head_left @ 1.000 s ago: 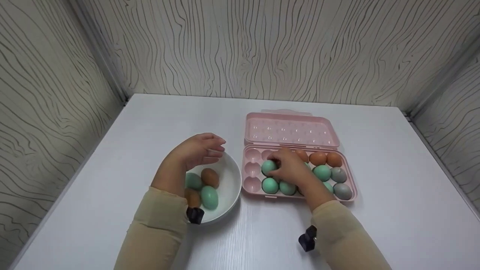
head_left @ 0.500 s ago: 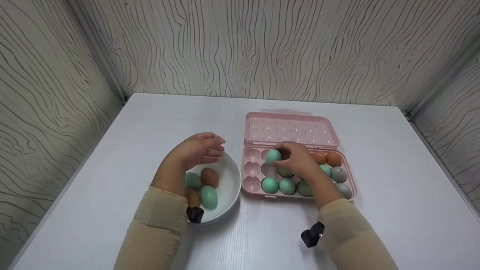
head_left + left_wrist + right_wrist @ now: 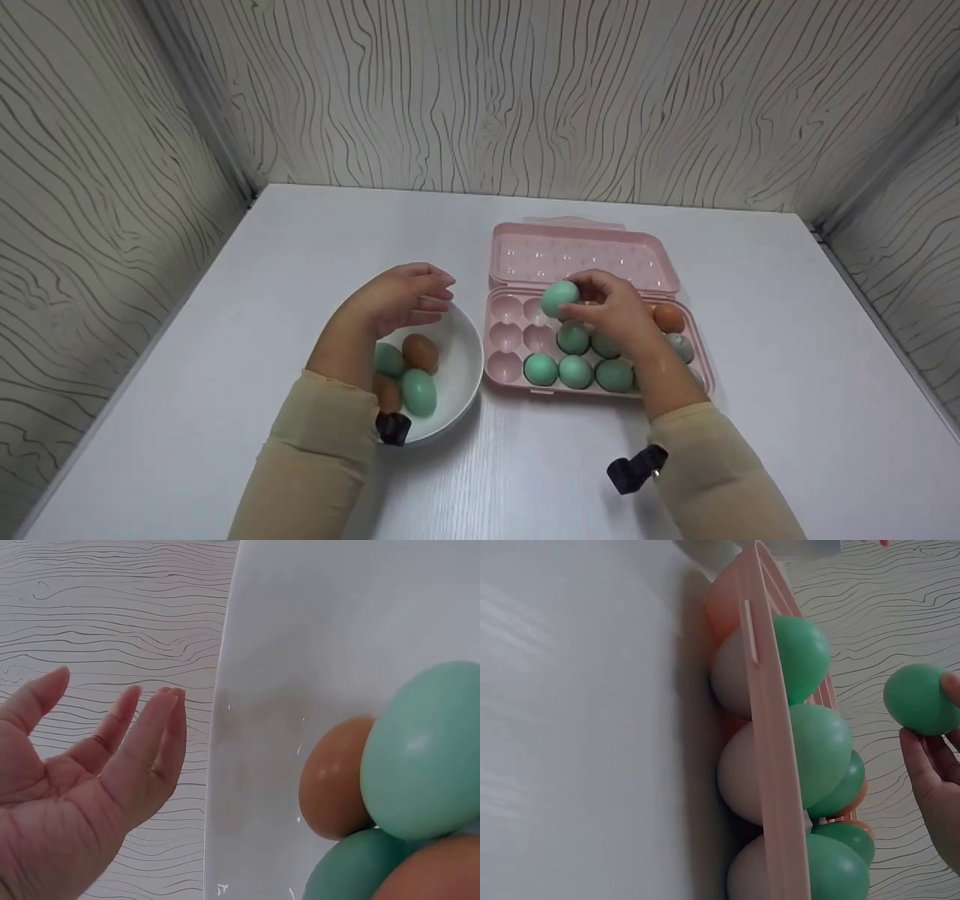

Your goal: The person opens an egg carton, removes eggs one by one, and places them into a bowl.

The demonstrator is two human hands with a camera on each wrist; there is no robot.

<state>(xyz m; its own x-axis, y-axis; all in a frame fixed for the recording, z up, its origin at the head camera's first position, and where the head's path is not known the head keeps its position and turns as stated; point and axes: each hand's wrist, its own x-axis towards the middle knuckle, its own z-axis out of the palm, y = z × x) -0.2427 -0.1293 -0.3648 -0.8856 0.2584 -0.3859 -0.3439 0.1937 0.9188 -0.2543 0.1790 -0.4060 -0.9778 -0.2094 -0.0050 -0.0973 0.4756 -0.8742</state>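
Observation:
Between thumb and fingertips my right hand (image 3: 616, 311) pinches a green egg (image 3: 559, 300), raised over the back row of the pink egg carton (image 3: 504, 337). The right wrist view shows that same green egg (image 3: 921, 699) held up beyond the carton wall. Several green eggs (image 3: 576, 371) sit in the carton's cups, with a brown egg (image 3: 669, 318) and a grey one (image 3: 680, 347) at its right end. My left hand (image 3: 401, 300) hovers over the far rim of the white bowl (image 3: 459, 375), fingers loosely bent around nothing. In the bowl lie green and brown eggs (image 3: 337, 778), partly hidden by my left wrist.
The carton's lid (image 3: 577, 255) stands open toward the back of the white table (image 3: 360, 232). Bowl and carton are side by side, almost touching. Patterned panels (image 3: 480, 97) enclose the table at the back and both sides.
My right hand has lifted the green egg out of a middle-row cup, bringing it up, back and slightly right. That cup now shows bare. My left hand has barely moved.

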